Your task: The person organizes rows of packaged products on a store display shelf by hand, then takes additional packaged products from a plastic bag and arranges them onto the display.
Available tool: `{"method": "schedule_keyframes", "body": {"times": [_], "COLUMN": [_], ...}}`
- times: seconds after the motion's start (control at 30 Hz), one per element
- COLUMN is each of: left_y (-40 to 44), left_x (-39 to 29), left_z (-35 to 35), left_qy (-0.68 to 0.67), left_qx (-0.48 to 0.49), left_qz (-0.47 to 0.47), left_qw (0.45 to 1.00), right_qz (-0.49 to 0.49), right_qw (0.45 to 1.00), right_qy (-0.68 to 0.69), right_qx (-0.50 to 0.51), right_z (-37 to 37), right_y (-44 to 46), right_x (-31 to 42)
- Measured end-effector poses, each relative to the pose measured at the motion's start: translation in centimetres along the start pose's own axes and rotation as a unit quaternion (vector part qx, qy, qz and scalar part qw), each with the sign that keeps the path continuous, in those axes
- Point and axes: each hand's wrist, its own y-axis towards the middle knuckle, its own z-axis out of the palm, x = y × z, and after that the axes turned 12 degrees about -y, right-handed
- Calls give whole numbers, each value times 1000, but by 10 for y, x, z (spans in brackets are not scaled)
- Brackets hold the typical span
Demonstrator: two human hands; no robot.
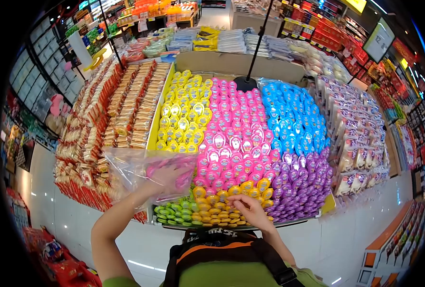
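Observation:
My left hand is seen through a clear plastic bag, and its fingers appear closed on it. The plastic partly blurs the fingers. Several pink-purple packs show through the bag. Over the front of the display, my right hand has its fingers loosely bent and apart, with the fingertips at the orange egg-shaped packs. Whether they touch one is unclear. Around them lie green packs, pink packs, purple packs, yellow packs and blue packs.
Rows of wrapped goods flank the bin on the left, and white-and-purple packets on the right. A black pole with a base rises at the bin's back. An orange-and-white shelf unit stands at the lower right.

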Motion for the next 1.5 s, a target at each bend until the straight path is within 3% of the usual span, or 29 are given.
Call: {"method": "schedule_keyframes", "body": {"times": [0.4,0.5,0.6,0.7,0.8,0.9,1.0,1.2,1.5], "left_y": [1,2,-6,5,3,-9,-21,-30,-71], "left_x": [-23,16,-13,-7,5,-24,-25,12,1], "left_z": [2,8,-2,13,24,-12,-22,-39,-80], "left_qy": [-12,-88,-94,-24,-13,-223,-251,-260,-440], "left_qx": [13,-50,-32,-15,-142,-65,-119,-111,-299], "left_qz": [-81,38,-25,-77,7,-84,-80,-73,-57], "left_qw": [997,994,995,997,990,969,957,956,845], "right_qz": [-48,-88,-38,-73,-85,-102,-88,-70,-84], "right_qw": [994,984,988,985,985,984,985,985,980], "right_qy": [-82,-136,-113,-112,-97,-83,-85,-91,-104], "right_qx": [58,68,101,106,117,117,125,130,150], "right_z": [18,27,31,37,42,46,45,40,44], "right_y": [6,2,-3,-5,-7,-9,-13,-19,-16], "right_x": [15,7,9,11,4,-7,-10,-6,-10]}}
